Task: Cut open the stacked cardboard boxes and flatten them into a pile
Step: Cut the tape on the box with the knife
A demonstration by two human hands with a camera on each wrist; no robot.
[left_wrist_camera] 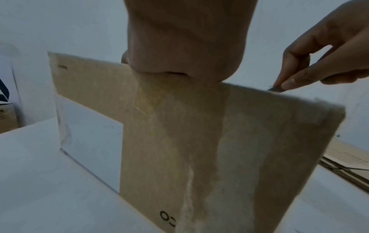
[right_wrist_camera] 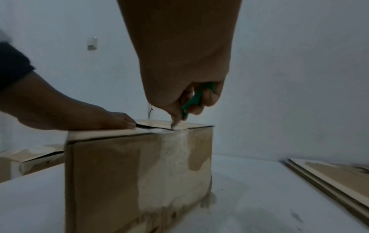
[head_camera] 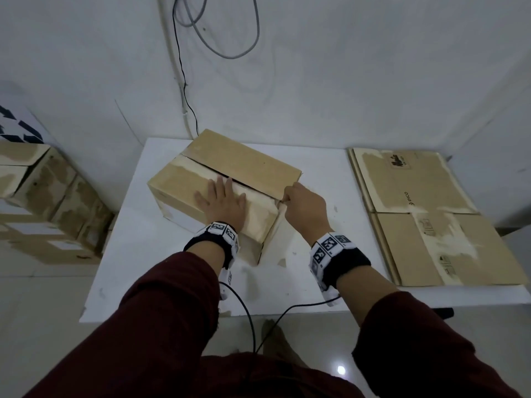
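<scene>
A brown cardboard box [head_camera: 184, 185] stands on the white table [head_camera: 161, 254], its top seam slit and gaping along the middle. My left hand [head_camera: 222, 201] lies flat, fingers straight, pressing the near top flap. My right hand [head_camera: 301, 206] grips a green-handled cutter [right_wrist_camera: 196, 98] in a fist; its blade tip [right_wrist_camera: 173, 126] sits in the seam at the box's right end, where torn tape [right_wrist_camera: 175, 141] runs down the end face. In the left wrist view the box [left_wrist_camera: 199, 141] fills the frame under my palm, and the right hand's fingers [left_wrist_camera: 287, 82] pinch the cutter at the top edge.
A pile of flattened boxes [head_camera: 425, 214] lies on the table's right part. More taped boxes [head_camera: 46, 202] are stacked on the floor at the left. Cables [head_camera: 184, 81] hang down the white wall behind. A wrist cable [head_camera: 250, 320] trails over the table's front edge.
</scene>
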